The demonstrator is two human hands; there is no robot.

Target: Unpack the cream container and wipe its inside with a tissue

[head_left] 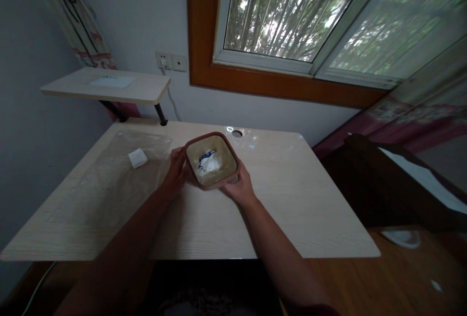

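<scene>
A square container (211, 160) with a brown rim and pale inside is tilted up toward me above the light wooden desk (284, 209). Inside it lies a crumpled white and blue piece (208, 161). My left hand (176, 172) grips the container's left side, fingers wrapped around it. My right hand (239, 184) holds its lower right corner from beneath. A small white folded square (137, 158) lies on a clear plastic sheet (120, 170) to the left of my hands.
A raised shelf (109, 86) with a white item stands at the desk's back left. A wall socket (170, 61) with a cable sits below the window (292, 19). A cable hole (237, 133) marks the desk's back. Dark furniture (383, 180) is to the right.
</scene>
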